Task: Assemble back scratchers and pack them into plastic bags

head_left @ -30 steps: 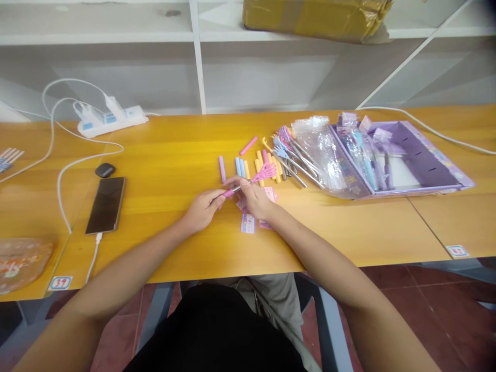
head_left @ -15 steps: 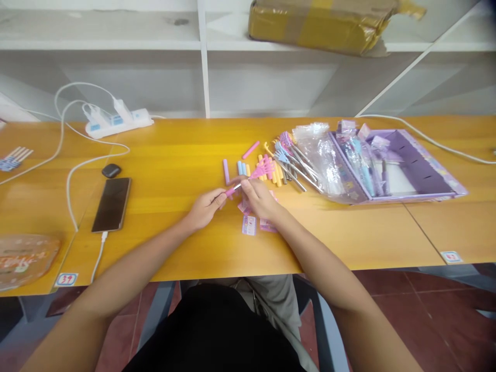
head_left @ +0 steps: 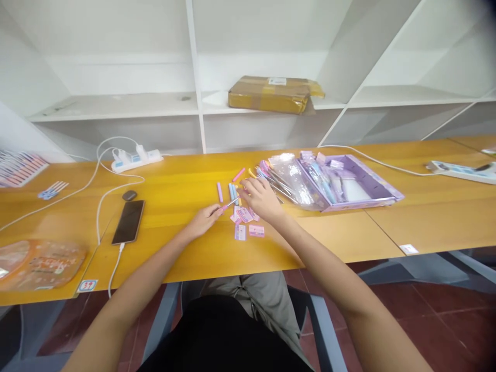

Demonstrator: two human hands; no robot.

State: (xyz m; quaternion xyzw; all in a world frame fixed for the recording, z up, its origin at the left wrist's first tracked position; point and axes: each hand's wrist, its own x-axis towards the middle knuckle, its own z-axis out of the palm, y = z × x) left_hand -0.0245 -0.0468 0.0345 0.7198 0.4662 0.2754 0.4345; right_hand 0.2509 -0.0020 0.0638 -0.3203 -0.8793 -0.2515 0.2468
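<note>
White shelving [head_left: 135,106] spans the back of the rm, a taped cardboard box [head_left: 267,95] on it; below runs a long orange-brown table [head_left: 182,181]. Going L to R on my feed: clear orange pouch [head_left: 50,263], phone [head_left: 128,222] on a white cable, small dark case [head_left: 129,196] just behind it, power strip [head_left: 137,161] farther back.

Then my L hand [head_left: 204,219], pinching the handle end of a slim pink-handled rod [head_left: 231,202]; grip looks firm. Rod slants up to the R, btwn both hands, over the table. Behind it: lilac tube [head_left: 220,192] standing apart, blue tubes [head_left: 232,192], pink tube [head_left: 238,174]. Printed cards [head_left: 244,215] lie nearer the table edge.

R hand [head_left: 260,197] is at the rod's far end, fingers bent and hiding it, so can't tell if they clasp it. Next R: pile of metal rods [head_left: 284,187], clear plastic bag [head_left: 298,186], purple box [head_left: 364,175] w/ wrapped pcs [head_left: 327,181] inside.

Step in hand, my read: two-handed work on one rod, L steadying, R at the far end. Next move calls for, IMO: steady L pinch, R fingers in line w/ the shaft so it doesn't twist; loose tubes nearby would prob roll if knocked.
</note>
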